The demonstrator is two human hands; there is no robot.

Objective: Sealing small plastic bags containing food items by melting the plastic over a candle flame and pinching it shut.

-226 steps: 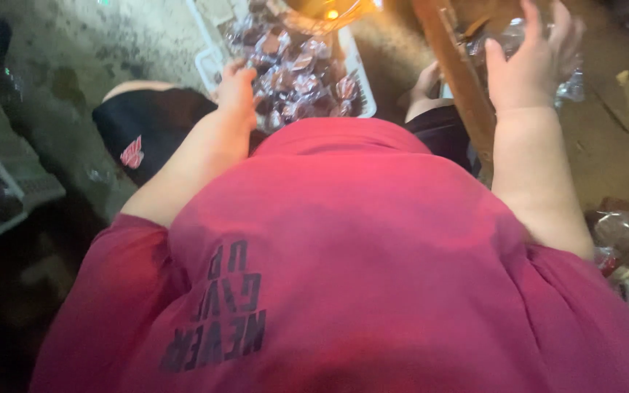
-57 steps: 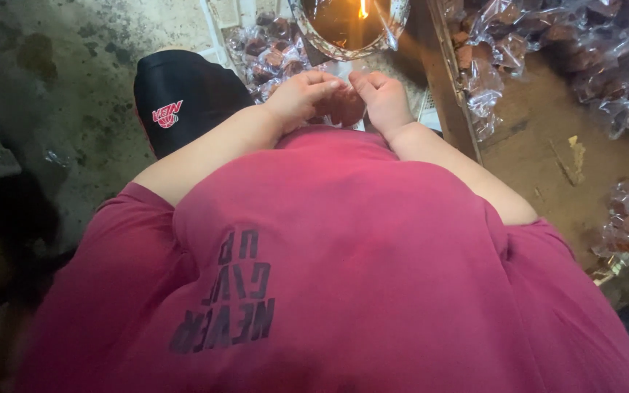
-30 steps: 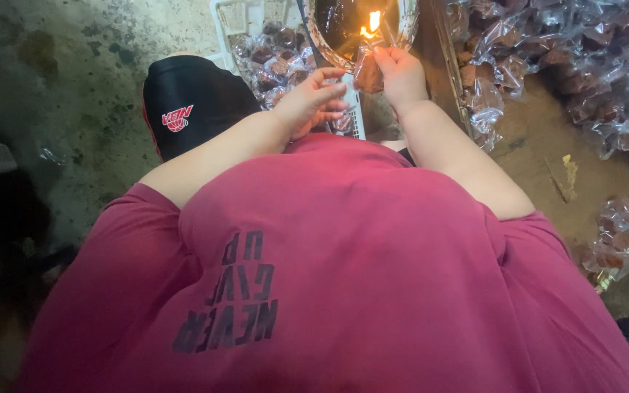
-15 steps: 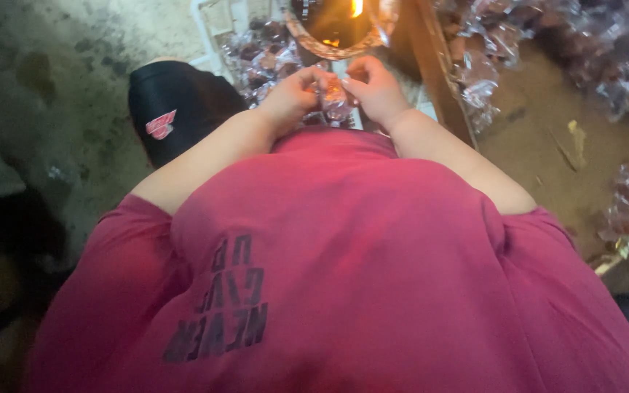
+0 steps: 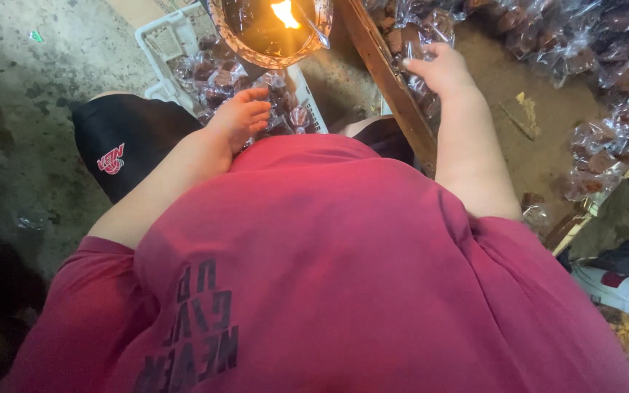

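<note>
Loosely spread, left hand (image 5: 240,116) rests on wrapped packets in white crate (image 5: 160,36); right hand (image 5: 442,67) reaches open-fingered into far-right packet heap (image 5: 598,65); flame bowl (image 5: 271,29) burning, many packets apparently left.

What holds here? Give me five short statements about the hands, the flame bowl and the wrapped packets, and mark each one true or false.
1. The right hand reaches to the clear-wrapped brown packets beside the slanted wooden board. True.
2. The left hand grips the round metal bowl with a flame. False: it hovers below the bowl, over the white plastic crate of wrapped packets.
3. The flame in the bowl is out. False: it burns bright orange.
4. The person wears a red shirt and black shorts. True.
5. Both hands meet in front of the shirt. False: they are well apart.
</note>
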